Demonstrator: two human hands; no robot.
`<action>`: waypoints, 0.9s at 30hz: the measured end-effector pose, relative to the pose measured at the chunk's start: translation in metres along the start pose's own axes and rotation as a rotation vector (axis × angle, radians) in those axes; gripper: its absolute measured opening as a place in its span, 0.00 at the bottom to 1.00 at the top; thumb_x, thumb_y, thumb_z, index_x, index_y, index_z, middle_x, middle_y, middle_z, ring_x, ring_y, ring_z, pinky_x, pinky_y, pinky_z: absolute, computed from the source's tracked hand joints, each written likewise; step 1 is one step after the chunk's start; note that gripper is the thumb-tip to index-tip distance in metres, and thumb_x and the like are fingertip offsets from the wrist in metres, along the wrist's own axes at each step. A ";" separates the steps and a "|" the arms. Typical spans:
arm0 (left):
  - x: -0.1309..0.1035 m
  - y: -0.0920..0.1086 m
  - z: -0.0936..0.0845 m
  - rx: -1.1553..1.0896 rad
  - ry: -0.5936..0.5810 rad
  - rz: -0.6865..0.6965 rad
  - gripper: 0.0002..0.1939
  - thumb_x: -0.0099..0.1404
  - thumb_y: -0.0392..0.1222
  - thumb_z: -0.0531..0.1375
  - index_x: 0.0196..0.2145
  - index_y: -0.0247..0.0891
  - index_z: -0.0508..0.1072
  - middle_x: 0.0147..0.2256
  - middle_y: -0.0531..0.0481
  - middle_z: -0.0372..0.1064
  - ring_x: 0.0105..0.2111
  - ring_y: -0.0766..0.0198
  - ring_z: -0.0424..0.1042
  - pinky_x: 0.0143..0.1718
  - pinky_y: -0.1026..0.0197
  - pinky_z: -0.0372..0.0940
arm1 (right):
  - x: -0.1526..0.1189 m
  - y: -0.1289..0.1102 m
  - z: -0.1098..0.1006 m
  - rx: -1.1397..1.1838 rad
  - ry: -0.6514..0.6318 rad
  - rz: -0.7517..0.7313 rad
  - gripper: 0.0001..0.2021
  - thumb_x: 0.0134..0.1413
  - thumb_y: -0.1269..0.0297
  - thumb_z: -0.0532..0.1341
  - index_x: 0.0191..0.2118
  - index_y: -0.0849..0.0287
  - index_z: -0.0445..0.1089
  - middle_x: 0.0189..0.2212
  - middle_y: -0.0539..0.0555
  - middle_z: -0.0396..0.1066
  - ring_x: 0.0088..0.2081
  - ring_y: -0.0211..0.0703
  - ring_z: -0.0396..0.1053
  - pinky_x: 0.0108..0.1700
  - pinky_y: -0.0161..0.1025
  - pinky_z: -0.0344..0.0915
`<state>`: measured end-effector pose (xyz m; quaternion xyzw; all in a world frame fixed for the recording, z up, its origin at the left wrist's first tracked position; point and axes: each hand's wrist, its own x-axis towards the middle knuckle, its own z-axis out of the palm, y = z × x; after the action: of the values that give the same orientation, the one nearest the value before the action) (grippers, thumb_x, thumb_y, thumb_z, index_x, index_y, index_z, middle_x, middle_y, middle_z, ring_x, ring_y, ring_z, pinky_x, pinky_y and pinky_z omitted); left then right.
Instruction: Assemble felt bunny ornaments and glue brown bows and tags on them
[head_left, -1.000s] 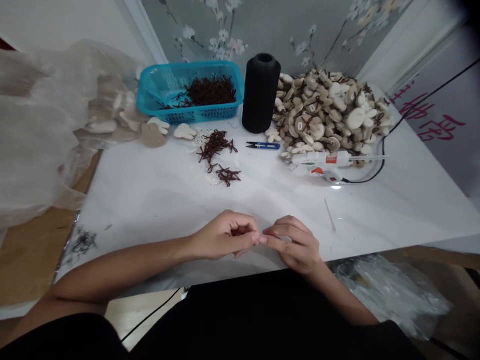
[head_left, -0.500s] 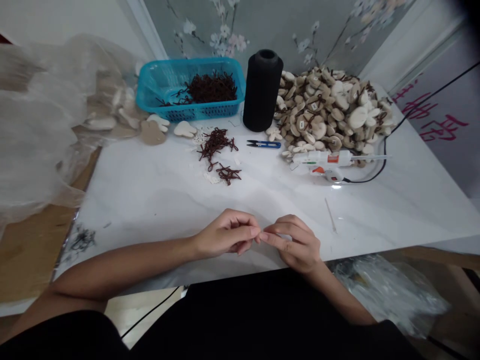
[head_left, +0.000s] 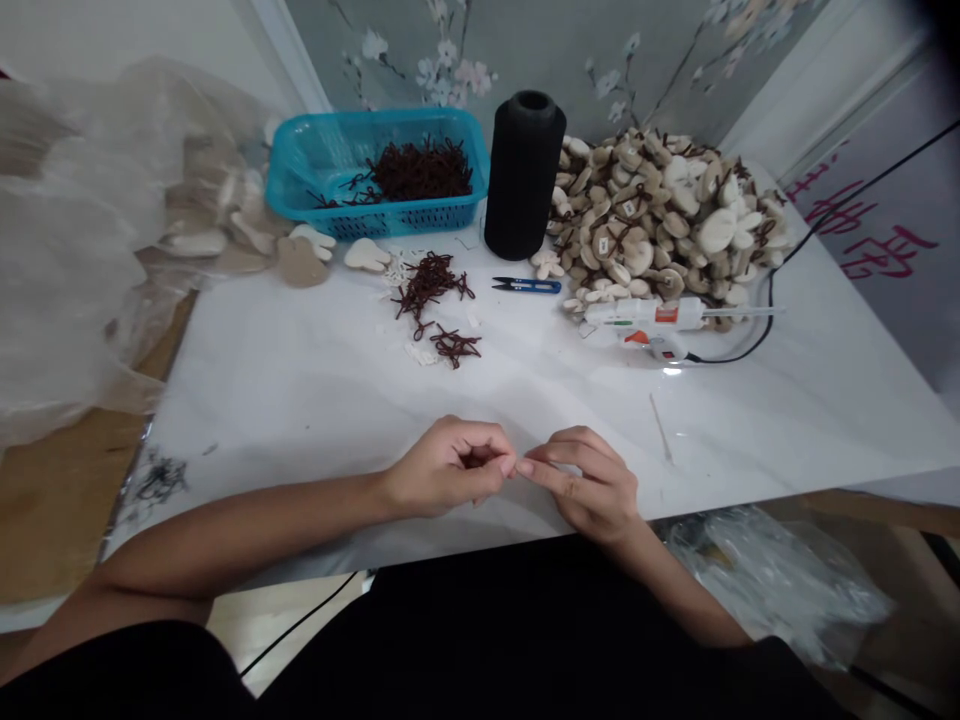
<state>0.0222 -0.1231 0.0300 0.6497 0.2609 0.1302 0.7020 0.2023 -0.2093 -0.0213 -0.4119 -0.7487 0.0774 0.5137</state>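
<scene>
Near the table's front edge, my left hand (head_left: 457, 467) is closed in a pinch of thumb and forefinger. Its fingertips touch or nearly touch those of my right hand (head_left: 589, 482), whose thumb and fingers are also pressed together. Whatever lies between the fingertips is too small to make out. Beyond the hands are small piles of brown cord bows (head_left: 429, 290) beside white bits (head_left: 422, 354). Blue thread snips (head_left: 526, 285) lie to the right of the bows, in front of a black thread cone (head_left: 523, 180).
A blue basket (head_left: 375, 220) holds more brown bows. At the back right is a heap of beige and white padded shapes (head_left: 675, 215), with a white glue gun (head_left: 649, 315) and its cable before it. Plastic sheeting (head_left: 67, 240) covers the left side. Black thread scraps (head_left: 160, 478) lie front left.
My left hand has turned slightly, its thumb and forefinger shifting a little. My right hand has barely moved. The view has shifted slightly.
</scene>
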 end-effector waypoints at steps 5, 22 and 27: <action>0.002 -0.003 0.002 -0.039 0.026 -0.008 0.07 0.59 0.38 0.57 0.25 0.33 0.68 0.14 0.58 0.59 0.13 0.76 0.56 0.15 0.72 0.51 | 0.001 -0.001 0.001 -0.004 0.025 -0.010 0.24 0.54 0.79 0.56 0.55 0.51 0.66 0.34 0.54 0.73 0.36 0.41 0.66 0.33 0.40 0.69; 0.007 -0.010 -0.001 -0.171 0.166 0.043 0.08 0.55 0.40 0.64 0.26 0.31 0.74 0.15 0.56 0.62 0.13 0.77 0.56 0.14 0.72 0.53 | 0.005 -0.003 0.000 0.087 0.065 -0.034 0.22 0.53 0.81 0.55 0.51 0.54 0.69 0.34 0.55 0.71 0.35 0.41 0.67 0.32 0.41 0.68; 0.004 -0.007 -0.003 -0.224 0.175 0.010 0.10 0.57 0.43 0.64 0.31 0.32 0.74 0.13 0.59 0.58 0.12 0.77 0.54 0.13 0.72 0.49 | 0.004 0.014 -0.023 -0.057 0.333 0.222 0.13 0.54 0.74 0.58 0.44 0.53 0.69 0.32 0.51 0.69 0.36 0.41 0.68 0.38 0.43 0.67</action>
<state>0.0227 -0.1190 0.0222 0.5547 0.3017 0.2184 0.7440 0.2285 -0.2044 -0.0158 -0.5132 -0.6053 0.0431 0.6069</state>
